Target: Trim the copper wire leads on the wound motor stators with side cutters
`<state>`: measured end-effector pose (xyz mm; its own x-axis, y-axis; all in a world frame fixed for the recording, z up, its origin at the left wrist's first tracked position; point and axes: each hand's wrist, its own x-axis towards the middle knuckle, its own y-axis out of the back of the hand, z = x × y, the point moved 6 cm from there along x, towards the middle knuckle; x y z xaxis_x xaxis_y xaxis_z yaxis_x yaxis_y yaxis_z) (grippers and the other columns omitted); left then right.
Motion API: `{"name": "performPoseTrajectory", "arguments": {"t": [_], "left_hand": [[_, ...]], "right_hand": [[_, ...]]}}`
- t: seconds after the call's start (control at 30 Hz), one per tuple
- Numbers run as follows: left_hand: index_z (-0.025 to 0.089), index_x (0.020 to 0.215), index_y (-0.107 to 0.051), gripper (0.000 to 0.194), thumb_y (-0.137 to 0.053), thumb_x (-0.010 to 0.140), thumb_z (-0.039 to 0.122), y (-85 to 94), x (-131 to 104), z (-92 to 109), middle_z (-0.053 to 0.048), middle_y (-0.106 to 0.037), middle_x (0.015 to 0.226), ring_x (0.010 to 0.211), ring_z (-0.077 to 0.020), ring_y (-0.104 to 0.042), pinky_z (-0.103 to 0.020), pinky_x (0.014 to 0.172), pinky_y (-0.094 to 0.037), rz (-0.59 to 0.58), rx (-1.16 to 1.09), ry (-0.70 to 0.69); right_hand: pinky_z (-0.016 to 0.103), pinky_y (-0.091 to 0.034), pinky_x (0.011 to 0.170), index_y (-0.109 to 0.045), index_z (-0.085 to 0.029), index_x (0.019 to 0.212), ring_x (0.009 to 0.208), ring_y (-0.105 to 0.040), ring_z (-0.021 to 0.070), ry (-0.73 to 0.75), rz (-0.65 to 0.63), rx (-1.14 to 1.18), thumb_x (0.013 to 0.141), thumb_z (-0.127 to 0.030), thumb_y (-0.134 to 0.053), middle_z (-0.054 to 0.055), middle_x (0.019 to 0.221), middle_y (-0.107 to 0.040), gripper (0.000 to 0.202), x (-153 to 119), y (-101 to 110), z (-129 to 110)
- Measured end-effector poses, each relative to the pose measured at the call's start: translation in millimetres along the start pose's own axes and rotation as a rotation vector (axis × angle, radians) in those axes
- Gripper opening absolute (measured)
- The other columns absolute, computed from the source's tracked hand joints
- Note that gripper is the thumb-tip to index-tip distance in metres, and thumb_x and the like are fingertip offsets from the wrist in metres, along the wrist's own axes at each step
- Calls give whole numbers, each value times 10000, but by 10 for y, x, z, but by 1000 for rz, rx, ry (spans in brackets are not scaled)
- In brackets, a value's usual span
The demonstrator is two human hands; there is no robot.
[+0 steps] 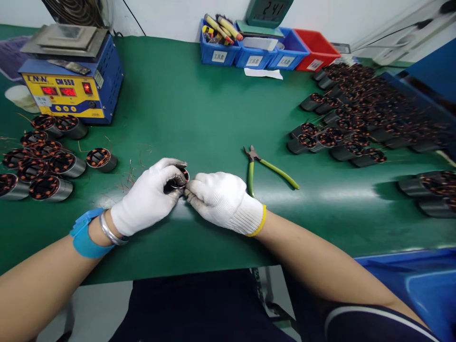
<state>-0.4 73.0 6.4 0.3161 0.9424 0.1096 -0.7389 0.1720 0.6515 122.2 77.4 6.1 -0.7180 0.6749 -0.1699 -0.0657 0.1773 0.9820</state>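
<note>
In a white glove, my left hand (pixel 151 197) is wrapped round a motor stator (pixel 185 176), a metal cylinder with copper windings; the glove covers most of it. My right hand (pixel 217 197), gloved too, has its fingertips pinched together at the stator's near right rim. Whatever lies between those fingertips is too small to make out, perhaps hidden. Green-handled cutting pliers (pixel 252 159) lie spread on the table just beyond my right hand. Loose copper wire scraps (pixel 130 175) are scattered left of my left hand.
Several stators (pixel 53 161) stand at the left, before a blue and yellow CM558 unit (pixel 71 90). Many more stators (pixel 356 109) crowd the right side. Blue bins (pixel 219 54) with tools, a red bin (pixel 315 50) and a digital clock (pixel 269 12) line the back of the green table (pixel 178 104).
</note>
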Motion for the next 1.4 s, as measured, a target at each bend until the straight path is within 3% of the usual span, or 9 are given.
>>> {"name": "performPoseTrajectory", "arguments": {"t": [0.2, 0.4, 0.6, 0.8, 1.0, 1.23, 1.4], "left_hand": [[182, 763, -569, 18, -577, 769, 166, 34, 40, -12, -106, -623, 1159, 1115, -236, -605, -373, 952, -492, -64, 10, 66], [184, 720, -581, 45, -618, 741, 197, 58, 119, -62, -70, -616, 1100, 1083, -237, -601, -359, 920, -501, -183, -7, 80], [185, 638, -514, 166, -599, 777, 216, 38, 110, -67, -74, -582, 1131, 1041, -221, -601, -358, 896, -498, -183, 12, 43], [185, 834, -579, 76, -594, 759, 183, 54, 73, -53, -86, -612, 1137, 1056, -241, -613, -377, 891, -508, -115, 35, 52], [182, 814, -586, 51, -582, 764, 171, 52, 24, -20, -92, -620, 1172, 1076, -249, -616, -378, 920, -507, -39, 60, 66], [174, 1192, -594, 421, -609, 802, 330, 75, 43, -38, -87, -615, 1104, 984, -247, -625, -381, 859, -516, -62, 221, 52], [185, 1088, -682, 440, -658, 751, 467, 65, 63, -92, -76, -600, 1033, 870, -231, -624, -365, 776, -522, -96, 255, 67]], "right_hand": [[339, -209, 510, -645, -223, 953, 704, -637, 212, -8, -17, 44, 976, -370, -391, 34, 895, -683, 294, 16, -1, -5], [324, -243, 531, -659, -221, 929, 718, -637, 203, -97, -6, 120, 986, -489, -380, 39, 892, -687, 391, 27, -6, -21], [325, -232, 540, -658, -233, 904, 709, -616, 190, -98, 28, 101, 990, -417, -389, 28, 875, -685, 338, 31, -36, 1], [327, -228, 533, -662, -231, 917, 687, -602, 183, -67, 31, 90, 986, -419, -392, 29, 864, -679, 336, 39, -43, 19], [317, -242, 540, -668, -234, 942, 689, -596, 185, -71, 16, 102, 984, -404, -388, 30, 890, -687, 330, 48, -38, 8], [307, -252, 557, -682, -223, 883, 754, -631, 196, -137, -60, 223, 942, -410, -452, 23, 889, -709, 303, 36, 19, 145], [268, -297, 575, -707, -241, 899, 752, -624, 169, -242, -128, 487, 890, -460, -542, -4, 863, -715, 275, 8, 33, 315]]}}
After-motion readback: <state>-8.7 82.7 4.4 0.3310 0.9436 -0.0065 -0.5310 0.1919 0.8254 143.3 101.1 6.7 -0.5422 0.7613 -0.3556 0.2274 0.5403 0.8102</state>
